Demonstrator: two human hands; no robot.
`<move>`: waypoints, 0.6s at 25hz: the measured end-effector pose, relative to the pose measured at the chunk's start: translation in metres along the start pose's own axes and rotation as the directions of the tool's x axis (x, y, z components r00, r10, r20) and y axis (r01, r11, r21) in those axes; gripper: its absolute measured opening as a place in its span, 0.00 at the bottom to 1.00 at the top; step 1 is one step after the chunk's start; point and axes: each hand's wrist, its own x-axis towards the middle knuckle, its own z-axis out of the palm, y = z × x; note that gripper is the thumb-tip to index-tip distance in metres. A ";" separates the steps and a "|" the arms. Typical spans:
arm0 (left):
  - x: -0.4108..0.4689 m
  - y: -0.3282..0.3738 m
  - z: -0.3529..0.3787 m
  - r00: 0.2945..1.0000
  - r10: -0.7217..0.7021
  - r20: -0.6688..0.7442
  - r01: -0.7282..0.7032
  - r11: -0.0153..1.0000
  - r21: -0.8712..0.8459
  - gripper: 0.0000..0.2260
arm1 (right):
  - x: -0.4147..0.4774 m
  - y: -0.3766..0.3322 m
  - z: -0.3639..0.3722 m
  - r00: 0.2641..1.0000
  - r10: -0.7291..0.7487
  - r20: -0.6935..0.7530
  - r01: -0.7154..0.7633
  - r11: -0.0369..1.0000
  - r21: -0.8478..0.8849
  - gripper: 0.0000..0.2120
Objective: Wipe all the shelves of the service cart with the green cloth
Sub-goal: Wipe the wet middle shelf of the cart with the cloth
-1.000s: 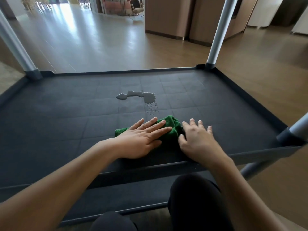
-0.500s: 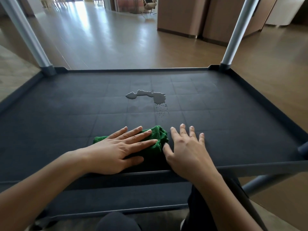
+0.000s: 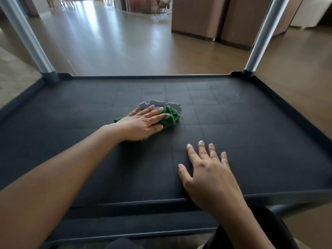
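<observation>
Head view: the dark shelf [image 3: 251, 123] of the service cart fills the frame, and the puddle [image 3: 155, 103] near its middle is the landmark here. Far left of the puddle and beyond it, the left post [image 3: 27, 38] rises from the shelf's back corner.

Just left of the puddle and in front of it, the left hand [image 3: 142, 123] lies flat on the green cloth [image 3: 169, 117]. Its fingers are straight and close together, with the tips at the puddle's near edge. The grip is open: the palm presses the cloth down rather than clutching it, which I judge spreads the pressure for a wiping stroke. The cloth is bunched under the palm. Its loose folds stick out past the fingers and touch the puddle's right-hand part, so the wipe looks to be meeting the water now.

A few droplets [image 3: 182, 123] lie just in front of the puddle's right end. Right of the puddle and well in front of it, the right hand [image 3: 210, 175] rests on bare shelf near the front rim. Its fingers are spread and it holds nothing, probably bracing the person. Far right of the puddle, the right post [image 3: 264, 35] stands in the other back corner.
</observation>
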 end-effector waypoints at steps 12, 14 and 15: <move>-0.039 0.024 0.003 0.995 0.099 0.016 -0.099 0.994 -0.042 0.22 | 0.014 -0.001 -0.004 0.999 0.030 -0.029 -0.029 1.000 0.011 0.32; -0.064 0.034 0.005 0.988 0.149 0.030 -0.148 0.988 -0.037 0.23 | 0.015 -0.002 -0.005 0.999 0.032 -0.027 -0.032 0.999 0.011 0.32; -0.076 0.038 0.005 0.985 0.170 0.044 -0.168 0.985 -0.039 0.23 | 0.015 -0.003 -0.005 0.999 0.033 -0.025 -0.032 0.999 0.017 0.32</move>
